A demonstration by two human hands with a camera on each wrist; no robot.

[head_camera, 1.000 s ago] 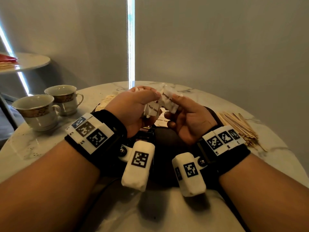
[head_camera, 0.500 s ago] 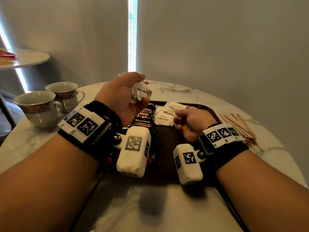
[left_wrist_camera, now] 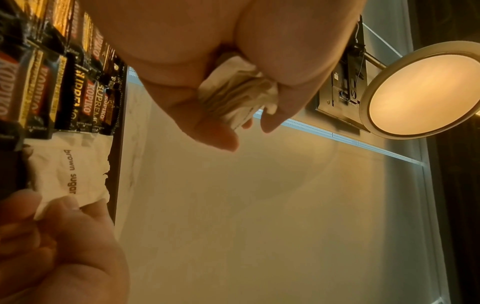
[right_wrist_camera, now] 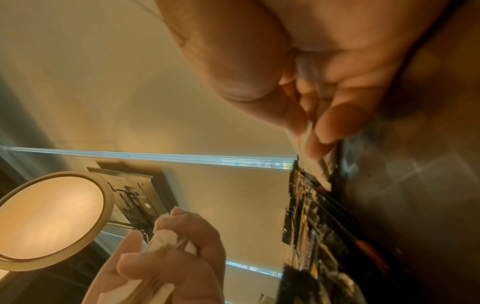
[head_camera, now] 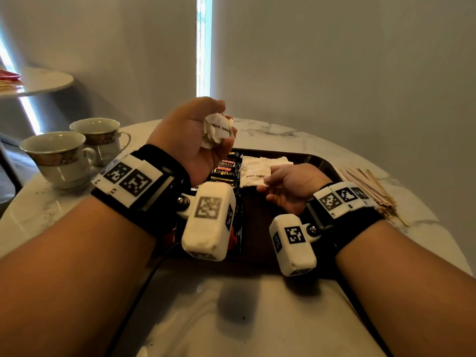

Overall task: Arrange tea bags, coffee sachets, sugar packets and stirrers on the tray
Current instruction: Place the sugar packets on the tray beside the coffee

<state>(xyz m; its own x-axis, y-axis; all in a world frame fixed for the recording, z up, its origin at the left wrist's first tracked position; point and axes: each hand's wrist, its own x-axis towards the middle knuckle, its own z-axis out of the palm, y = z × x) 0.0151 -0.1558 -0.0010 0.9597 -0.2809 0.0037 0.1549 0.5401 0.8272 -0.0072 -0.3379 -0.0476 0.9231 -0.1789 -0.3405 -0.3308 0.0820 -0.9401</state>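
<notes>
Head view: left hand point(head_camera: 190, 140) grips sugar packets point(head_camera: 216, 131) (bunched).

You can read "brown sugar" on the white packets point(head_camera: 217, 130) bunched in your left hand point(head_camera: 188, 140) and on the packet point(head_camera: 253, 173) on the tray point(head_camera: 316, 159); the dark sachets point(head_camera: 224, 170) say "KOPIKO SUPREMO"
</notes>
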